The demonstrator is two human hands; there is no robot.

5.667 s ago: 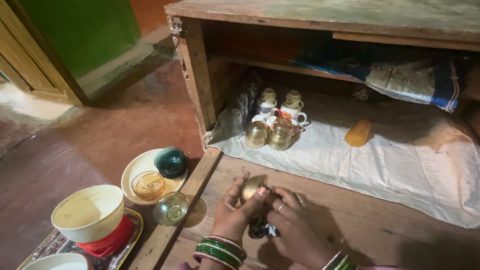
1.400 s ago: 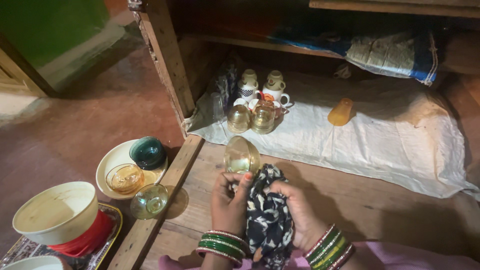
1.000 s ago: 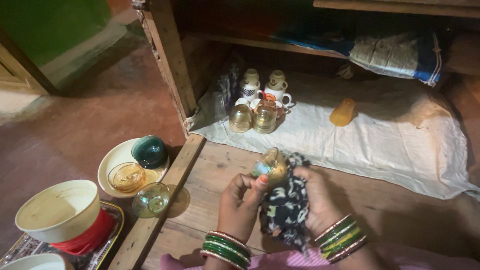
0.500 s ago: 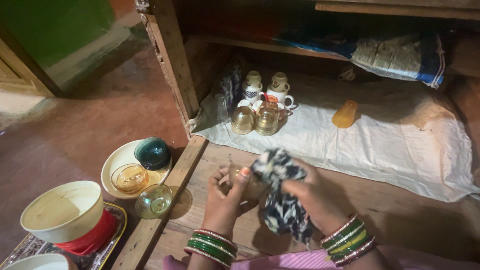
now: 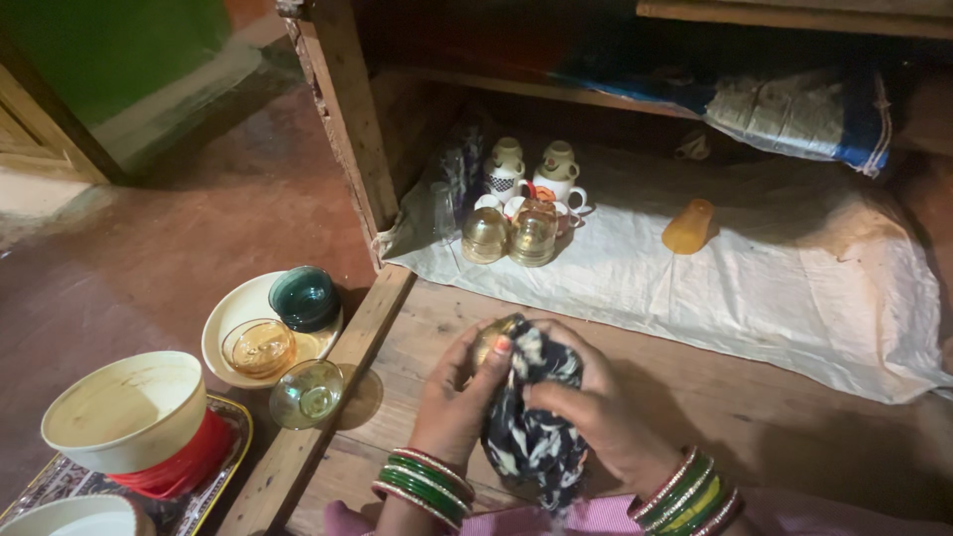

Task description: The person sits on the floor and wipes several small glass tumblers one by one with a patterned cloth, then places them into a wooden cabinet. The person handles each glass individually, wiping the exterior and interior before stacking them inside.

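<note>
head view: since half a second ago the patterned cloth [image 5: 531, 422] has closed over the amber glass bowl [image 5: 493, 340]. the left hand [image 5: 452, 397] grips the bowl and the right hand [image 5: 586, 412] clutches the cloth, low centre. at ten o'clock, a cream plate [image 5: 230, 316] carries a green bowl [image 5: 304, 297] and an amber bowl [image 5: 258, 346], both apparently empty.

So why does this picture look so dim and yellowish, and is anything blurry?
Head view: warm, weak light. The cupboard back falls into deep shadow, the white cloth liner shows brightest, small highlights glint on the stacked glass cups, and the left hand, right hand and patterned cloth look slightly soft.
</note>
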